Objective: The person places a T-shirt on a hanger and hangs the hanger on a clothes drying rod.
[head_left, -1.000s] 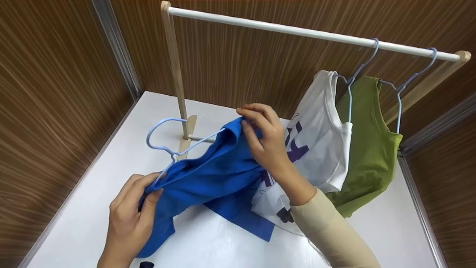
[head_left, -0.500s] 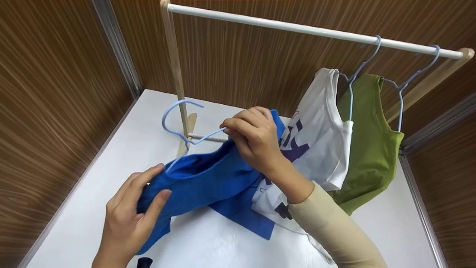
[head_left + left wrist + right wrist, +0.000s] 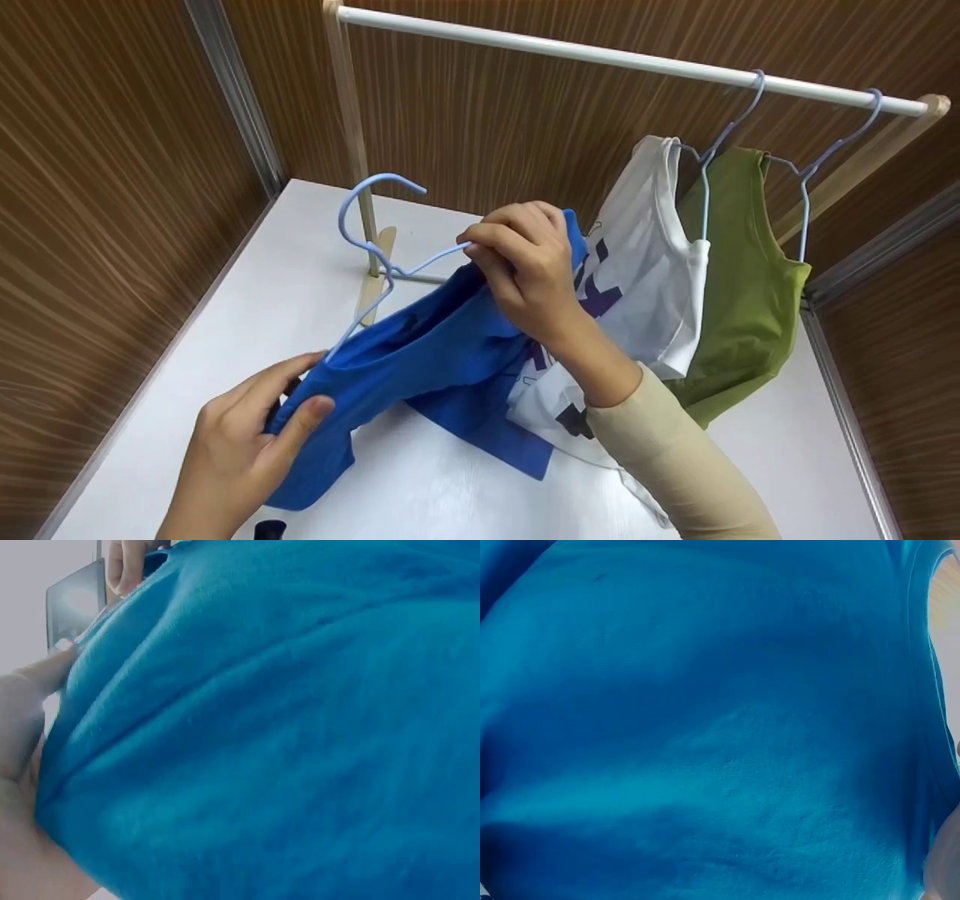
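Observation:
A sleeveless blue top (image 3: 420, 367) lies slanted between both hands, partly on a light blue wire hanger (image 3: 367, 245). The hanger's hook points up, out of the neckline. My left hand (image 3: 236, 442) holds the shoulder on the left, thumb in front and fingers behind. With thumb and fingertips, my right hand (image 3: 529, 262) pinches the hanger's right arm near the neckline; the top's other shoulder shows behind that hand. In both wrist views the blue fabric (image 3: 262, 735) fills most of the picture, hiding the hanger.
A rack's white rail (image 3: 555, 51) runs across the back. From its right end hang a white printed top (image 3: 637, 300) and a green top (image 3: 742, 300), both on hangers. The rack's left wooden post (image 3: 349, 112) stands behind the hanger hook. A small black object (image 3: 270, 529) lies at the front edge.
My right hand has gone from the top's right shoulder to the hanger's arm. The hanger hook has risen and moved right. My left hand has shifted slightly down and left with its shoulder.

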Action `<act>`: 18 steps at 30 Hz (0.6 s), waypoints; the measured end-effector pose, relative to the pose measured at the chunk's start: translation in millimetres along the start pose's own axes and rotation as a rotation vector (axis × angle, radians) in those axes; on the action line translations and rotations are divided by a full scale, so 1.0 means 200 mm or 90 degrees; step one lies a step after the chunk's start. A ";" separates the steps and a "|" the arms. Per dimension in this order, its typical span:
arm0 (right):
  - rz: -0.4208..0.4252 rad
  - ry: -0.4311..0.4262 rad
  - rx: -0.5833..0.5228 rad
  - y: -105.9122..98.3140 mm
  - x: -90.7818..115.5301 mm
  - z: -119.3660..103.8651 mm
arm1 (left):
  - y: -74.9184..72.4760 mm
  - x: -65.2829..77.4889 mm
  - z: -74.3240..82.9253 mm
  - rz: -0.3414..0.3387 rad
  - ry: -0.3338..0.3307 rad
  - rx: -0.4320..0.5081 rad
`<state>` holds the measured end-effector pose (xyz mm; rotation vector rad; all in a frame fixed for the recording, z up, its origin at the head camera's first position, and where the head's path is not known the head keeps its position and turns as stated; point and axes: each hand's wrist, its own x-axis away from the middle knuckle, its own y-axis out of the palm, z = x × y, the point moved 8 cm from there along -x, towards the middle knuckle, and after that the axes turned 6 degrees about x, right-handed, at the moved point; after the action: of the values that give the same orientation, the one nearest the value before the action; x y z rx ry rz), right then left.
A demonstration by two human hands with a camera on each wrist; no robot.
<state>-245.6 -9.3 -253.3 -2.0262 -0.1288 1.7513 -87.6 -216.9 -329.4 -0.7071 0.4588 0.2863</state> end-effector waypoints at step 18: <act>-0.097 0.018 0.020 0.01 0.03 0.05 | -0.01 -0.05 0.12 0.119 0.123 0.134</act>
<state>-254.9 -6.4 -260.6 -1.9639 -0.2397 1.6208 -88.2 -203.2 -307.9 -0.4887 0.7303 0.3412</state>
